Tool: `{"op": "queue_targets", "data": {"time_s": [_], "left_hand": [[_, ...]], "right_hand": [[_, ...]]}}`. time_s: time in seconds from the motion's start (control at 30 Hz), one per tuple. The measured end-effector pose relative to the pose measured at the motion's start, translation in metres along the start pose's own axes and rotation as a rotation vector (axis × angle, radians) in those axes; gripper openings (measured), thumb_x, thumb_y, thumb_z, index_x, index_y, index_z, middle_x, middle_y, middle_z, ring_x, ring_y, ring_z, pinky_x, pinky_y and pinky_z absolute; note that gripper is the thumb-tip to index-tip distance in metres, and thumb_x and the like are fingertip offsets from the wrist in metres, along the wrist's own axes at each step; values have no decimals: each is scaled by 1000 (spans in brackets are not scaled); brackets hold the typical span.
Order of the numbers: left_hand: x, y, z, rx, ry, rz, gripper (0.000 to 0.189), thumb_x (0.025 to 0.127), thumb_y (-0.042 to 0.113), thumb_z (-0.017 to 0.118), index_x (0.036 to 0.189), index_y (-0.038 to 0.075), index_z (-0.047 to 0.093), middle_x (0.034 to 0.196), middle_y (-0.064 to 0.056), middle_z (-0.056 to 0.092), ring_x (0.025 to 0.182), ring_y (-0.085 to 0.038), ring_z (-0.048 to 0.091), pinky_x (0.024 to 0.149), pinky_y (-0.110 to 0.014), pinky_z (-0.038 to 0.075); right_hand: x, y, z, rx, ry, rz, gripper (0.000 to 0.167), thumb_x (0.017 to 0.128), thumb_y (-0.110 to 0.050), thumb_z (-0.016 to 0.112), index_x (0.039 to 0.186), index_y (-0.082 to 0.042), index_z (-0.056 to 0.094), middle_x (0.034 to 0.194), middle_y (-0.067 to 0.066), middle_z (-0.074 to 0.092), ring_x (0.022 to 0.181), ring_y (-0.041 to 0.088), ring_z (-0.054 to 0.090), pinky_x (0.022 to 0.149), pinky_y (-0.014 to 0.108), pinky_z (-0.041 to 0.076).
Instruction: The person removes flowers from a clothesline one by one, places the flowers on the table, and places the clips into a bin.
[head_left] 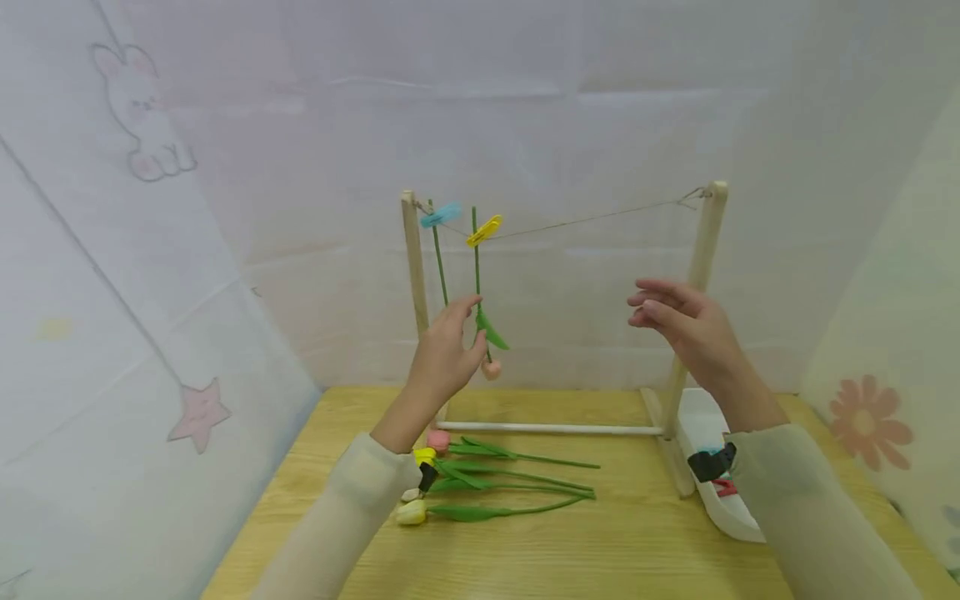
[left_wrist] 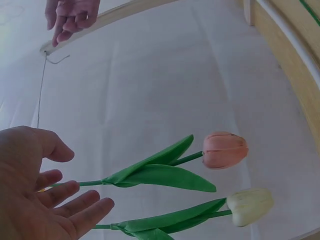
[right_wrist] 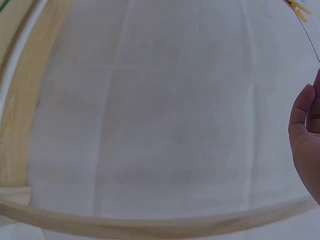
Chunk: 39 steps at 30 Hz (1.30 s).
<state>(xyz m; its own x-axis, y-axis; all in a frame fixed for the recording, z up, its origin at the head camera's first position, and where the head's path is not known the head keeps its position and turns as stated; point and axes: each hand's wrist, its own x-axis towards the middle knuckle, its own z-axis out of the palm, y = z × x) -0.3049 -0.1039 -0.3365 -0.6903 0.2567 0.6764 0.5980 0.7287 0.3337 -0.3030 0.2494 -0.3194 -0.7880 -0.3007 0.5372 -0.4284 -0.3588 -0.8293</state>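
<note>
Two artificial tulips hang head-down from a string (head_left: 585, 221). A blue clothespin (head_left: 441, 215) clips the left stem and a yellow clothespin (head_left: 484, 231) the other. The pink tulip (left_wrist: 225, 150) and the white tulip (left_wrist: 250, 206) both show in the left wrist view; in the head view, my left hand hides the white bloom. That left hand (head_left: 450, 350) is beside the pink tulip's stem, thumb and fingers apart; whether it touches the stem is unclear. My right hand (head_left: 686, 325) hovers near the right post, fingers loosely bent around nothing.
A wooden frame with a right post (head_left: 705, 242) and a white bottom bar (head_left: 551, 429) carries the string. Several tulips, including a pale yellow tulip (head_left: 411, 512), lie on the wooden table (head_left: 525, 558). Behind the right forearm, a white container (head_left: 738, 521) holds coloured clothespins.
</note>
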Motion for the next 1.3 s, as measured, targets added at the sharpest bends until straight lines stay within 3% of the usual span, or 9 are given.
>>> {"op": "queue_targets", "data": {"time_s": [0.13, 0.2, 0.3, 0.57, 0.7, 0.8, 0.97, 1.3], "left_hand": [[11, 2, 1, -94, -90, -154, 56, 95, 14, 63, 148, 6, 46, 145, -12, 56, 122, -31, 62, 88, -45, 59], [17, 4, 2, -135, -106, -221, 59, 95, 15, 63, 150, 6, 43, 148, -11, 54, 124, -31, 62, 91, -44, 59], [27, 5, 3, -179, -98, -271, 62, 95, 14, 61, 152, 6, 39, 150, -11, 52, 125, -30, 62, 94, -42, 58], [48, 6, -4, -160, -103, -323, 73, 94, 14, 63, 158, 11, 29, 147, -14, 55, 120, -29, 65, 89, -47, 59], [52, 1, -3, -196, -102, -368, 70, 96, 14, 63, 158, 13, 31, 145, -11, 57, 120, -27, 64, 91, -45, 58], [54, -5, -2, -241, -60, -387, 62, 98, 11, 63, 154, 12, 37, 138, -8, 63, 115, -25, 67, 88, -43, 59], [54, -10, -1, -301, 1, -368, 43, 100, 1, 57, 142, 6, 51, 124, -11, 70, 101, -25, 72, 85, -38, 60], [56, -9, -6, -357, -11, -362, 32, 100, 0, 57, 132, 5, 60, 120, -13, 72, 94, -24, 74, 83, -34, 60]], "right_hand": [[25, -2, 19, -60, -10, 29, 30, 101, 3, 57, 130, 1, 63, 110, 8, 72, 93, 19, 71, 92, 29, 57], [37, -5, 29, -91, -9, 58, 30, 100, -1, 60, 129, -1, 63, 111, 8, 71, 95, 19, 71, 92, 30, 57], [57, -12, 42, -130, -12, 92, 32, 100, -7, 64, 131, -4, 62, 113, 7, 70, 97, 20, 70, 93, 31, 56], [101, -23, 74, -202, 2, 127, 33, 98, -12, 68, 130, -5, 64, 115, 14, 69, 96, 24, 71, 92, 33, 57], [117, -24, 90, -236, 22, 145, 36, 96, -17, 70, 129, -4, 65, 118, 17, 69, 96, 25, 71, 92, 35, 58], [126, -25, 100, -269, 22, 161, 37, 96, -19, 70, 131, -5, 65, 118, 16, 69, 96, 27, 71, 93, 37, 58], [136, -26, 114, -349, 28, 219, 39, 97, -22, 69, 134, -8, 64, 114, 12, 70, 97, 31, 70, 97, 42, 56], [144, -25, 122, -413, 54, 280, 47, 97, -24, 70, 140, -9, 60, 113, 10, 71, 97, 30, 71, 95, 40, 57]]}}
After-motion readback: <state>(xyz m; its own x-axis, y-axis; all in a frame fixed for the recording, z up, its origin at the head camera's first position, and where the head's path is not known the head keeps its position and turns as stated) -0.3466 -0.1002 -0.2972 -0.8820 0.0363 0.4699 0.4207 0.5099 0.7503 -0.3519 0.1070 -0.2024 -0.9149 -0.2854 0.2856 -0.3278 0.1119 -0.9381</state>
